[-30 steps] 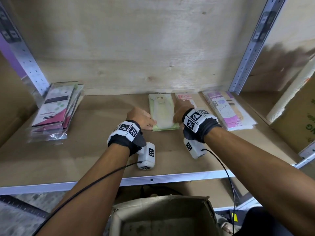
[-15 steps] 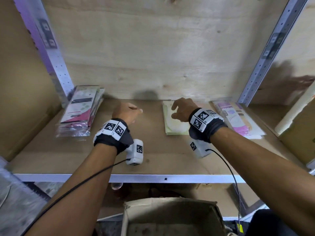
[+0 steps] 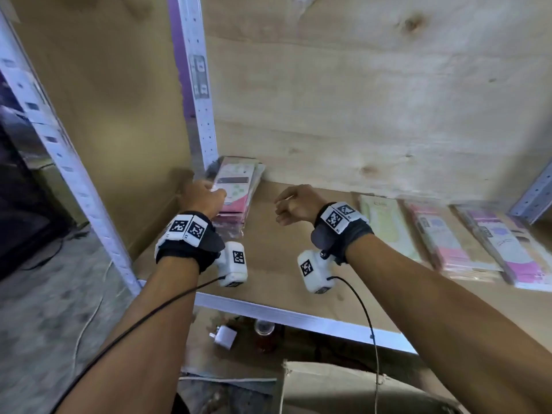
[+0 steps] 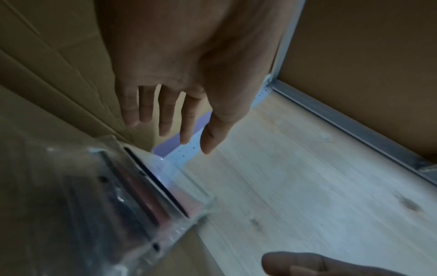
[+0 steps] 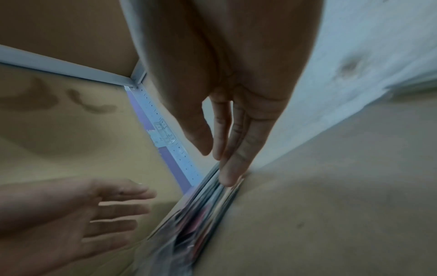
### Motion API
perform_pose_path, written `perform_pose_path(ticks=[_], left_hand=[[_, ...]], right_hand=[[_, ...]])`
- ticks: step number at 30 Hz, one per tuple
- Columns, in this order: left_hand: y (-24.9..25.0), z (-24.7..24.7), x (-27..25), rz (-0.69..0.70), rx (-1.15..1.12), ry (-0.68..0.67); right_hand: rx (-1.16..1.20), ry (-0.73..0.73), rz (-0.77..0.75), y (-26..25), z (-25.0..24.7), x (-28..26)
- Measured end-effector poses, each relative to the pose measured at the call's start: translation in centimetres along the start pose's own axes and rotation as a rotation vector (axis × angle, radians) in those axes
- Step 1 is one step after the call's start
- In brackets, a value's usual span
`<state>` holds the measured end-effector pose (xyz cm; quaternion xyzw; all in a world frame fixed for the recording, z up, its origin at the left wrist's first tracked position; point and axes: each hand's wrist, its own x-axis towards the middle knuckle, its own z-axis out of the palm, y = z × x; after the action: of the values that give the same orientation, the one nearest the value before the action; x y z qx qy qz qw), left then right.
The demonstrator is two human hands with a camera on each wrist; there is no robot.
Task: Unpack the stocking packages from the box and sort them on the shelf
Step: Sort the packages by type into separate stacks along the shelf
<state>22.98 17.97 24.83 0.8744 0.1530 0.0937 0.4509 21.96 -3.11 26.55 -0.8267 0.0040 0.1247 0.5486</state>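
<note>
A stack of pink-and-white stocking packages (image 3: 236,189) in clear plastic lies at the shelf's far left, against the upright post. My left hand (image 3: 215,194) is at the stack's left edge with straight, spread fingers (image 4: 165,119) and holds nothing. The wrist view shows the stack (image 4: 141,196) just below that hand; contact is unclear. My right hand (image 3: 283,210) hovers empty to the right of the stack, fingers (image 5: 236,149) straight. A green package (image 3: 385,225), a pink pile (image 3: 442,240) and a purple pile (image 3: 504,246) lie in a row on the right.
The wooden shelf board (image 3: 277,264) has a metal front rail (image 3: 298,316) and a perforated post (image 3: 198,85) at the left. An open cardboard box (image 3: 343,386) stands below me. A white plug (image 3: 224,336) and a glass (image 3: 264,327) sit on the lower level.
Both hands left the green package and moved left across the shelf. The left hand has reached the pink stack, and my view has swung left with them.
</note>
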Motion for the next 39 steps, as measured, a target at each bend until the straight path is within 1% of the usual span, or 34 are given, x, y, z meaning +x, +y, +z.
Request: perform_pose_path(ticks=[3,5,9,11,13,15,17,19,21,23,25,26,28,32,35,36,37,39], left_hand=[[-1.4,-0.6,0.6,0.019,0.009,-0.071],[-2.1,-0.6,0.7,0.055,0.051,-0.098],[-3.1,-0.4,0.8,0.081,0.028,-0.119],[-3.3,-0.3,0.8,0.107,0.049,-0.115],[-3.4,-0.3,0.8,0.129,0.069,-0.108],[-3.4,-0.5,0.6,0.118,0.036,-0.103],[-3.3,-0.6,0.5,0.102,0.015,-0.108],[-3.1,-0.4,0.2,0.104,-0.001,-0.142],[-2.7,0.0,-0.3,0.147,0.004,-0.165],[-2.1,0.3,-0.9,0.216,0.088,-0.185],[-1.0,0.6,-1.6,0.295,0.321,-0.207],[-0.5,0.7,-2.0,0.332,0.423,-0.196],[0.8,1.0,-2.9,0.400,0.467,-0.139],[3.6,1.8,-4.5,0.651,0.390,-0.014],[5.7,2.8,-6.0,0.791,0.210,0.050],[6.3,3.3,-6.6,0.810,0.128,0.035],[6.8,3.7,-7.2,0.806,0.030,-0.014],[7.5,4.9,-8.0,0.747,-0.171,-0.170]], right_hand=[[0.082,0.017,-0.011,-0.6,2.6,1.6],[0.078,0.036,-0.020,-0.8,4.0,2.6],[0.091,0.072,0.016,-0.7,5.9,3.9],[0.040,0.095,0.004,-0.3,6.4,4.4],[-0.005,0.097,0.006,0.0,6.6,4.5],[-0.024,0.078,0.038,0.4,6.3,4.6],[0.005,0.053,0.075,0.8,5.7,4.4],[0.057,0.035,0.090,1.1,4.8,3.6],[0.121,0.016,0.071,1.4,3.6,2.3],[0.209,0.007,0.044,1.6,2.1,0.7],[0.280,0.004,0.023,1.5,0.5,-1.2],[0.311,0.004,0.009,1.3,-0.2,-2.1],[0.375,0.036,-0.021,1.0,-1.9,-3.7],[0.541,0.083,-0.053,0.2,-5.6,-6.8],[0.667,0.099,-0.086,0.2,-8.6,-8.4],[0.705,0.105,-0.099,0.4,-9.5,-8.9],[0.741,0.110,-0.110,0.7,-10.3,-9.3],[0.805,0.118,-0.125,1.6,-11.6,-10.2]])
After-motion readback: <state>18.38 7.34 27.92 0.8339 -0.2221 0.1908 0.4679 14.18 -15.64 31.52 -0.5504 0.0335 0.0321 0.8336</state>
